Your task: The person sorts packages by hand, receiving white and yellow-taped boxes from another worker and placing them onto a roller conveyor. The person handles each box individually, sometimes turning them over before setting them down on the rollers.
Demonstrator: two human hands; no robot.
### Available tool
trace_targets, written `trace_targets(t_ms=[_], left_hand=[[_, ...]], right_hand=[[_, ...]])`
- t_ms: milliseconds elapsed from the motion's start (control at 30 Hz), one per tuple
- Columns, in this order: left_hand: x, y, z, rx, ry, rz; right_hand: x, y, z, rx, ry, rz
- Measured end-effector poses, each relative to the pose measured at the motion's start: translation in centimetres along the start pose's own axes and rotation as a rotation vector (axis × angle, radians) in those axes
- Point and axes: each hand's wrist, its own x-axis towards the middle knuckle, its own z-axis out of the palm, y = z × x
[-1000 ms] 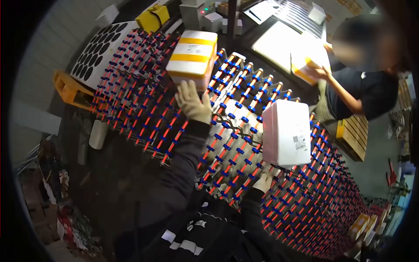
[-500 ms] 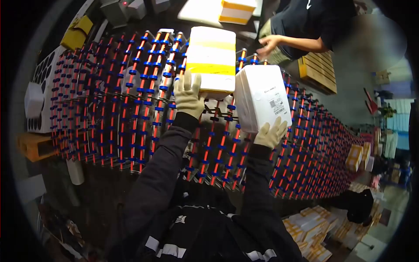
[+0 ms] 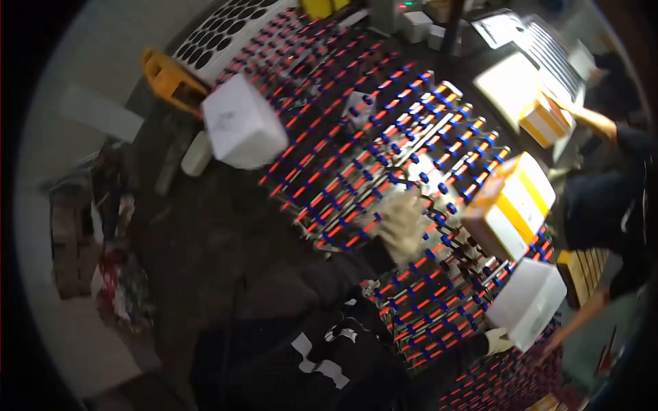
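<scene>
My left hand [image 3: 401,222], in a pale glove and blurred by motion, is over the roller conveyor [image 3: 329,198] with its fingers apart and nothing in it. The gloved right hand [image 3: 497,341] touches the near lower corner of a white foam box [image 3: 526,301] at the lower right, fingers loosely spread against it. Just above that box sits a white box with yellow tape [image 3: 514,205], touched by neither hand. Another white foam box [image 3: 243,123] stands at the conveyor's left edge, away from both hands.
A co-worker [image 3: 600,205] stands across the conveyor, one arm toward another taped box [image 3: 546,122], the other near the lower white box. An orange-yellow plastic object [image 3: 171,81] and a white panel with round holes [image 3: 223,38] are at the upper left. A wooden pallet [image 3: 582,270] is at the right.
The view has swung left, so the two boxes appear farther right. My left hand has left the taped box. My right hand remains at the white box. The co-worker's arm now reaches another box.
</scene>
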Motion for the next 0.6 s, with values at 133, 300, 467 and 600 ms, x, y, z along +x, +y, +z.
trace_targets(t_ms=[133,300,467,600], left_hand=[[-5.3,-4.5,-10.8,0.752,0.505,-0.175],[-8.3,-3.2,-14.8,0.867,0.340,0.017],[-9.9,-2.0,-13.9,0.620,0.246,0.142],[-12.0,-2.9,-14.4,0.642,0.370,0.075]], right_hand=[[-3.6,-14.8,-12.4,0.716,-0.438,0.359],[-11.7,-26.8,-16.5,1.027,-1.037,0.233],[-10.2,-36.2,-22.4,1.260,-1.315,0.112],[-10.4,-37.7,-23.4,1.380,-1.470,0.204]])
